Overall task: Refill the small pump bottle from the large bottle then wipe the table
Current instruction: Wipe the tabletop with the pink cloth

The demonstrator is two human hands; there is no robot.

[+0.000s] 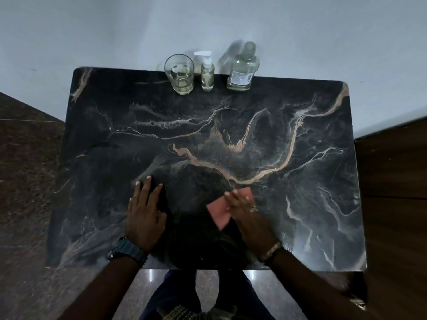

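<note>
The left hand (145, 213) lies flat and open on the dark marbled counter (300, 181), fingers spread, holding nothing. The right hand (245, 210) is flat too, fingers straight, pressing a pink cloth (217, 212) onto the counter near the front edge. Along the far edge stand a glass (179, 73), the small pump bottle (206, 72) and the large bottle (242, 70)

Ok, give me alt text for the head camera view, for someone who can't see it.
A person's right hand presses a pink cloth flat on a dark marble table while the left hand rests flat beside it. At the far edge stand a glass, a small pump bottle and a large bottle.
</note>
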